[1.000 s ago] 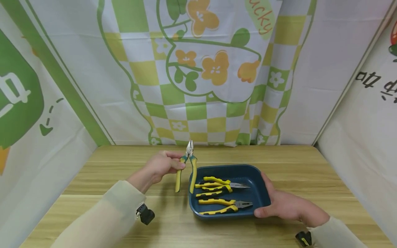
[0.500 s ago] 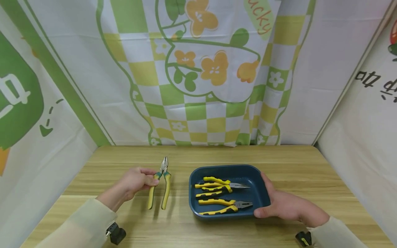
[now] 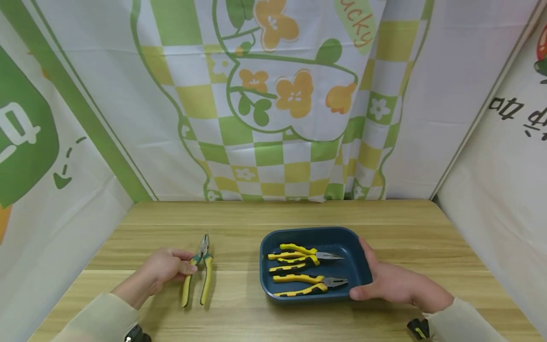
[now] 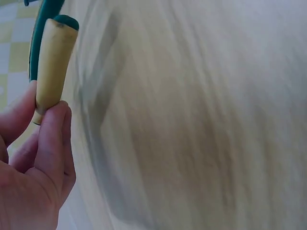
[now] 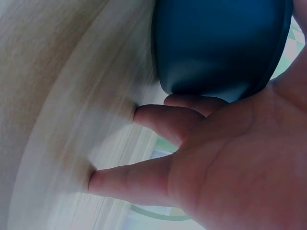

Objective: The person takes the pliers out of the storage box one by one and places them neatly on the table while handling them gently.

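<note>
The person's left hand [image 3: 164,267] has hold of a pair of metal pliers with pale-yellow and teal handles [image 3: 208,274]. The hold is a narrow pinch, thumb and fingers closed on the upper part of one handle, while the other handle stands spread apart just to the right of the grip. The pliers' metal nose points away from the person, beyond the pinch, and the handle ends reach back toward the near edge. Their shadow falls on the wood, though I can't tell whether they touch it.

Well to the right of that grip sits a dark-blue, round-cornered rectangular tray [image 3: 356,251]. In it, nearest the person, lie blunt-nosed pliers with yellow-and-black handles [image 3: 301,278]. Behind those is a cluster of overlapping yellow-and-black handles [image 3: 295,259] with a slim pointed nose; how many tools that makes, I can't say.

At the tray's far side from the pinch, the right hand [image 3: 395,283] rests spread wide against the end wall, thumb at the near corner, two fingertips meeting the light wooden tabletop [image 3: 235,289]. Beyond everything hangs a green-and-yellow checked cloth with orange flowers [image 3: 269,152].
</note>
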The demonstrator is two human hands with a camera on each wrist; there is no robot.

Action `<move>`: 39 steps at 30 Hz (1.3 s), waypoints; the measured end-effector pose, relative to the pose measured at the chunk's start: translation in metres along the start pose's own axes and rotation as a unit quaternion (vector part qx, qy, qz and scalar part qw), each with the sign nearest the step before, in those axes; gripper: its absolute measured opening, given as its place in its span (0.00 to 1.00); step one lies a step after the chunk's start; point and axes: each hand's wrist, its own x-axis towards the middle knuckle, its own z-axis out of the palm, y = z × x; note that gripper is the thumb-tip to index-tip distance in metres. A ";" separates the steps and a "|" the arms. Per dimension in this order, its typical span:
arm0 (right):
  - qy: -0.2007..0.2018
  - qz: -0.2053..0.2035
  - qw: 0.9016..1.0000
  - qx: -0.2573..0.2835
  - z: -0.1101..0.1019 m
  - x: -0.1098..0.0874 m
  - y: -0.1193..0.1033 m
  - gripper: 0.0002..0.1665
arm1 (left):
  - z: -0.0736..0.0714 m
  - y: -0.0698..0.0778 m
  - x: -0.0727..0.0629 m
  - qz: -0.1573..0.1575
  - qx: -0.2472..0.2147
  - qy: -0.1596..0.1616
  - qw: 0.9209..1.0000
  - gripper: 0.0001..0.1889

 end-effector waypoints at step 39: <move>0.013 0.014 1.000 -0.015 0.001 -0.001 -0.001 0.78 | 0.032 0.019 -0.023 0.100 0.445 0.053 0.888 0.42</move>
